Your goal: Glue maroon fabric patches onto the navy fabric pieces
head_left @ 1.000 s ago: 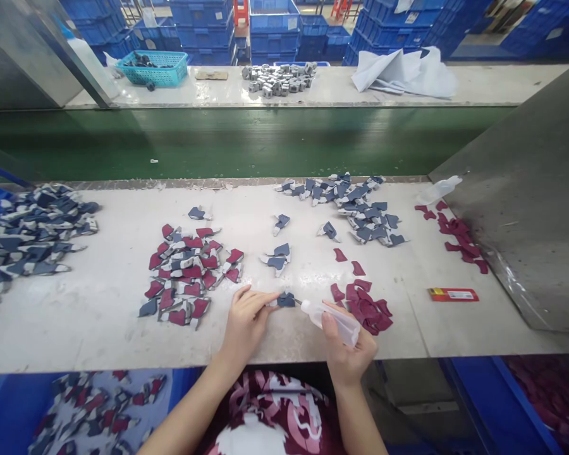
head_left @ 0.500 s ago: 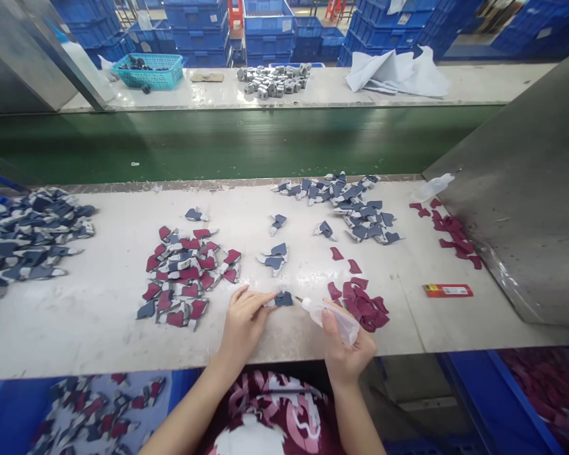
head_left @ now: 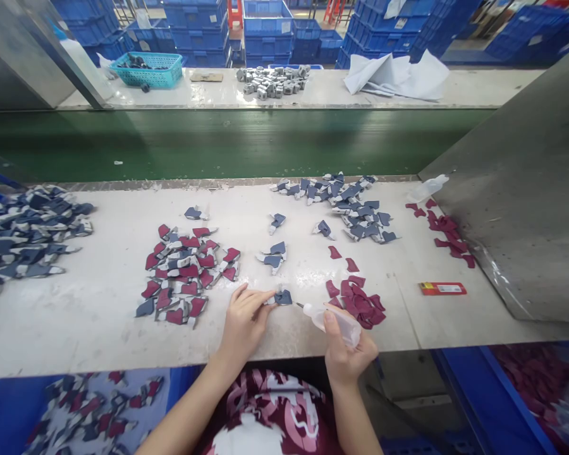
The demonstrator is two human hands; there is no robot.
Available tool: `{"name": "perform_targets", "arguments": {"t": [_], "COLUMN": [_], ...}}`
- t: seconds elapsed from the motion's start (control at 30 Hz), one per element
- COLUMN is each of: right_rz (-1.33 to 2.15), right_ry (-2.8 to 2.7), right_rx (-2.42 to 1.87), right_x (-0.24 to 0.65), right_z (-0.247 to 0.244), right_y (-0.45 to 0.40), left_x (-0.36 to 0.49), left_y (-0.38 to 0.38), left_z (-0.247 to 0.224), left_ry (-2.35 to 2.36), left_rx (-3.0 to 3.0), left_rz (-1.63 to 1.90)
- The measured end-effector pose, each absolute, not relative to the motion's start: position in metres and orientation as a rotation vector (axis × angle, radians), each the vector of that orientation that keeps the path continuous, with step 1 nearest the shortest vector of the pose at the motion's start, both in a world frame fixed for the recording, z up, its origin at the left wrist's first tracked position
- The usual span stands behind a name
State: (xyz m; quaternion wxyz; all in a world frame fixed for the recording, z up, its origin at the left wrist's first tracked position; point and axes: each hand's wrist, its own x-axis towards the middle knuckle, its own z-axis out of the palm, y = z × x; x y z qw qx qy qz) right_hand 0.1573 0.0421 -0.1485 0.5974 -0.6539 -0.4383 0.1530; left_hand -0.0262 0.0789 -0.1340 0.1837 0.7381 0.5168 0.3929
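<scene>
My left hand (head_left: 247, 316) pinches a small blue-and-grey piece (head_left: 283, 297) just above the table. In my right hand (head_left: 348, 344) is a translucent squeeze bottle (head_left: 334, 321), its thin dark tip pointing left, close to the piece's right edge but apart from it. Maroon pieces (head_left: 360, 302) lie in a heap beyond the bottle. Left of my left hand spreads a pile of grey pieces with maroon or blue faces (head_left: 187, 272). A few blue-and-grey pieces (head_left: 275, 253) lie beyond my hands, with a larger heap (head_left: 360, 212) farther back.
A big blue-and-grey pile (head_left: 33, 234) covers the table's left end. At the right are a red packet (head_left: 442, 289), another bottle (head_left: 429, 188), maroon pieces (head_left: 450, 234) and a metal panel (head_left: 526, 208). Blue bins (head_left: 14, 411) stand below the front edge. A shelf (head_left: 322, 95) runs behind.
The bottle's tip has moved slightly left and down relative to the piece, away from its earlier spot. My left hand keeps its hold, and the whole view has shifted slightly.
</scene>
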Motion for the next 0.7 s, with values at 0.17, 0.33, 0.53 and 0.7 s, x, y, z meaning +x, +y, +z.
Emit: {"name": "perform_targets", "arguments": {"t": [0.17,0.33,0.53,0.7], "right_rz": [0.421,0.508,0.553,0.535], "right_ry": [-0.916,-0.942,-0.985,-0.975], "right_rx": [-1.517,-1.528,-1.526,-1.539], "right_x": [0.154,0.143,0.135,0.135], "right_z": [-0.146,-0.14,-0.139,-0.142], "right_y": [0.041,0.044,0.047,0.047], "left_x": [-0.025,-0.025,-0.025,-0.026], "left_y": [0.079,0.079,0.079,0.079], "left_z": [-0.133,-0.133,-0.132,-0.132], "left_ry": [1.467,1.455,1.449,1.449], "left_rx": [2.054,2.045,2.027,2.032], "left_rz": [1.108,1.115,1.097,1.089]}}
